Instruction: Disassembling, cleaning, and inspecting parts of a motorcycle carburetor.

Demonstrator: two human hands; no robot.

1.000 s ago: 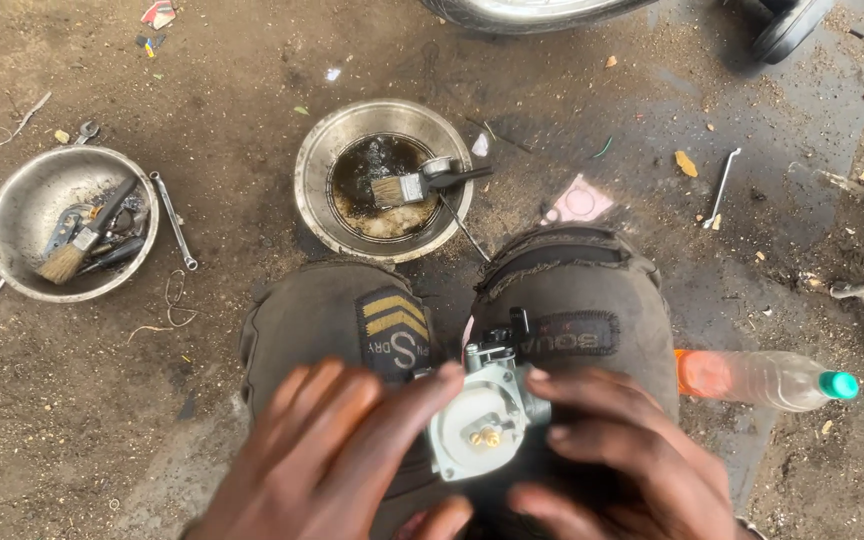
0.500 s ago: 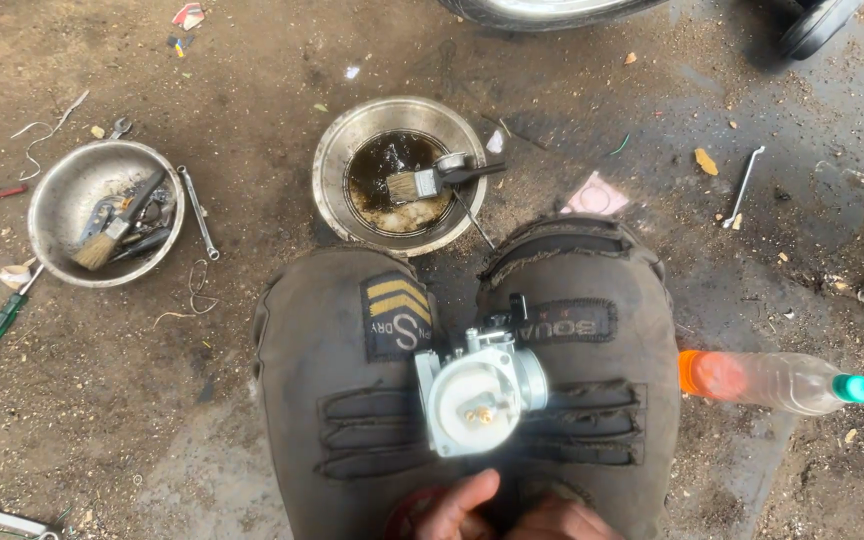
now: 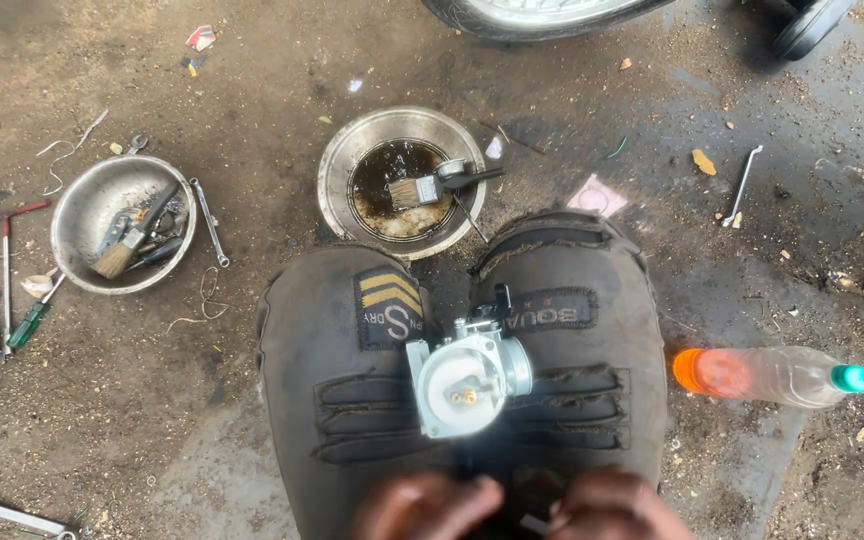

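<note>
Blurred and cut off at the near edge, the left hand (image 3: pixel 427 505) and right hand (image 3: pixel 617 508) show no readable grip. Just beyond, a silvery cast-metal carburetor (image 3: pixel 470 375) rests between dark-trousered knees (image 3: pixel 352 400). Farther, a round steel bowl (image 3: pixel 344 165) holds dark oily liquid and a brush (image 3: pixel 430 187).

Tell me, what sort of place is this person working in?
Most likely an open-air roadside repair spot for motorbikes. A tyre shows at the top edge, a metal bowl of dark oily liquid holds a brush, spanners lie on the dirt, and a small engine part rests on the person's knees.
</note>
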